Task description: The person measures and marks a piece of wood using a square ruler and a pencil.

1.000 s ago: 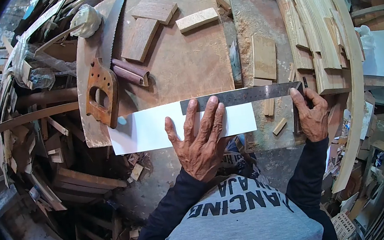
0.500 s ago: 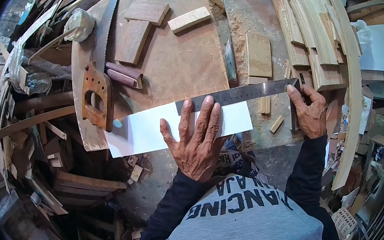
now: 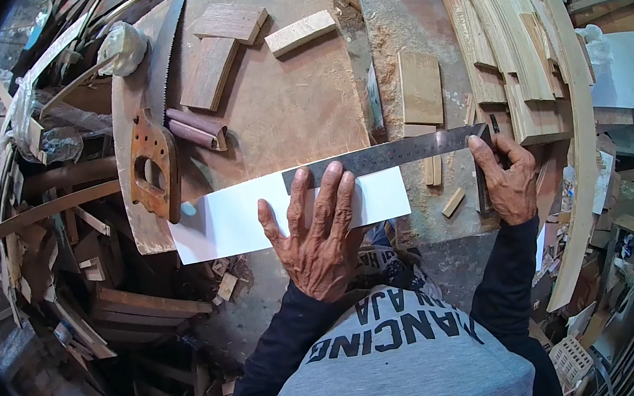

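Observation:
My left hand (image 3: 313, 238) lies with spread fingers on a white sheet (image 3: 232, 219), its fingertips pressing on the blade of a metal square (image 3: 399, 153). The blade runs along the sheet's upper edge and extends past its right end. At the square's corner, my right hand (image 3: 508, 177) grips it between thumb and fingers, with the short arm pointing down toward me. The sheet lies at the near edge of a brown board (image 3: 291, 121).
A handsaw (image 3: 155, 167) lies at the left, beside a purple rolled piece (image 3: 196, 129). Wood blocks (image 3: 301, 33) are farther back. Stacked planks (image 3: 503, 29) and a long curved strip (image 3: 576, 84) are at the right. Scrap wood surrounds the bench.
The view has shifted slightly, so the bench items appear a little further left. Both hands keep their places on the sheet and square.

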Motion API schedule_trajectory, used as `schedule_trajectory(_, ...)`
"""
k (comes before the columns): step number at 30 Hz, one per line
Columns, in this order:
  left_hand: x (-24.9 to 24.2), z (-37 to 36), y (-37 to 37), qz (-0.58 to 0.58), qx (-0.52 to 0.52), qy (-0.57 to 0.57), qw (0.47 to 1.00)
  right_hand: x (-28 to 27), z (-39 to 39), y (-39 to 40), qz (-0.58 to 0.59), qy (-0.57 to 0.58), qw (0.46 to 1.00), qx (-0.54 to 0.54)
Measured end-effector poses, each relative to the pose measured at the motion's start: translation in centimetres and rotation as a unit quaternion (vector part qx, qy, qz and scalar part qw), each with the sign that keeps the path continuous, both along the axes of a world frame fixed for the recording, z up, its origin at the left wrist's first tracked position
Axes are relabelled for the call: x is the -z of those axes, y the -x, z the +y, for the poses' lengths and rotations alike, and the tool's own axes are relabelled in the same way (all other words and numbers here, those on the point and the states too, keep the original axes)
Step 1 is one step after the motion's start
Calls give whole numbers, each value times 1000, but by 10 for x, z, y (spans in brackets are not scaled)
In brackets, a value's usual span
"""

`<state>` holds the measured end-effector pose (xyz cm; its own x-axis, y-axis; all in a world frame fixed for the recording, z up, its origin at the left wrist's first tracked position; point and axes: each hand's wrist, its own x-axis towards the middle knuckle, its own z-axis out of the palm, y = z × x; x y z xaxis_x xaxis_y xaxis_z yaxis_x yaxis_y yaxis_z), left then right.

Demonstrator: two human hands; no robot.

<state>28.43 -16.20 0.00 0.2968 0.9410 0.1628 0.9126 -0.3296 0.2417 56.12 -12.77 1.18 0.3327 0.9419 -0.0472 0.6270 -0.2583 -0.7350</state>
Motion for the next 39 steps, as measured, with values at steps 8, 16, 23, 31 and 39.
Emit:
schedule_trajectory(8, -1, 1, 2, 68, 18, -4, 998, 0, 0, 0, 6, -15, 1000, 5)
schedule_trajectory(16, 4, 0, 1, 1, 16, -17, 1000, 4, -2, -5, 0, -5, 1000, 4)
schedule_trajectory(23, 4, 0, 4, -14, 27, -30, 999, 2, -2, -5, 28, -13, 1000, 0)
schedule_trajectory(31, 2, 0, 4, -8, 23, -28, 999, -2, -2, -3, 15, -15, 1000, 7)
schedule_trajectory(39, -1, 1, 1, 6, 23, -22, 999, 2, -5, -7, 22, -11, 1000, 13)
